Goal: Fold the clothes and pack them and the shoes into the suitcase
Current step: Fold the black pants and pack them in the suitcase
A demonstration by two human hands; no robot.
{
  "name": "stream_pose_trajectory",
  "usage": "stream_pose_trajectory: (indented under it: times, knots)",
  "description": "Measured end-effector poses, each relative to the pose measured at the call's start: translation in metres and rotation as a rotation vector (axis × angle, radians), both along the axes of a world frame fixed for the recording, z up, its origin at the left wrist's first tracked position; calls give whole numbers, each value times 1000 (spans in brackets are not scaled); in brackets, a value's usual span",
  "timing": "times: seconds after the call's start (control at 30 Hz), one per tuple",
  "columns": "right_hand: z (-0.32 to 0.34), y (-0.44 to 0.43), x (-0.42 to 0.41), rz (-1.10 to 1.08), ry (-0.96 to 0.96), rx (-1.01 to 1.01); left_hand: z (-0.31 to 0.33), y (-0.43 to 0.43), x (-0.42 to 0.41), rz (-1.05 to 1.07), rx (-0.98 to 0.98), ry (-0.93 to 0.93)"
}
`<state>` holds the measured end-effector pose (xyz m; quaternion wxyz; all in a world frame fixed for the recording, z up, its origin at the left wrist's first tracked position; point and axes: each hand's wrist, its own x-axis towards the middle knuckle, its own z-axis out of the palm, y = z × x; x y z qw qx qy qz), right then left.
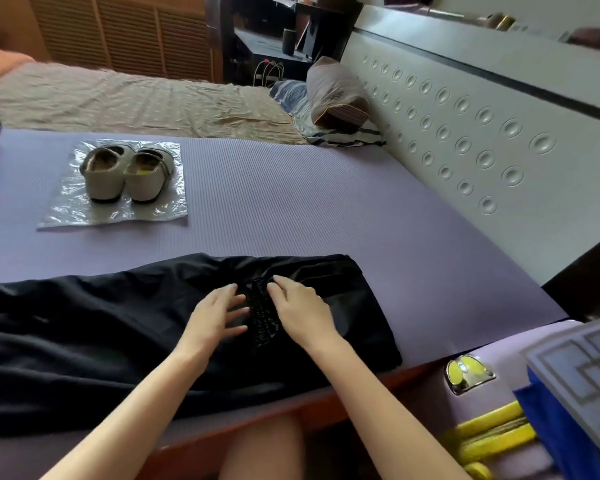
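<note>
Black garment point(84, 341) on purple mat point(326, 202)

A bed is covered by a ribbed purple mat point(326, 202), beyond which a crumpled beige sheet point(118, 98) is spread. Along the right side, a white headboard point(465, 140) is set with rows of round dimples and crossed by a dark stripe. A brown bolster point(333, 95) is propped against it on striped blue-and-white bedding point(297, 98). Louvred wooden doors point(118, 32) are ranged across the far wall, and dark furniture point(264, 50) is glimpsed beside them. The room is softly lit.
</note>
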<state>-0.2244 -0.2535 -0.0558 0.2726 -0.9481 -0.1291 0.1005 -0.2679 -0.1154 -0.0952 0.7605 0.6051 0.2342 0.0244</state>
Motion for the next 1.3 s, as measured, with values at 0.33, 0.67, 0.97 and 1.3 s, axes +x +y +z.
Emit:
stream_pose_trajectory:
  times: [0.33, 0.67, 0.97, 1.3]
  knots:
    - [-46, -79, -28, 247, -167, -47, -8, -30, 31, -28, 747, 52]
    - [-71, -60, -43, 232, -423, 12, -14, -20, 35, 52, 735, -55]
    - [-67, -58, -45, 263, -174, -139, -42, -3, 5, -505, 1386, -64]
    - [-35, -22, -57, 193, -274, -30, -17, 57, -43, -25, 1014, -260]
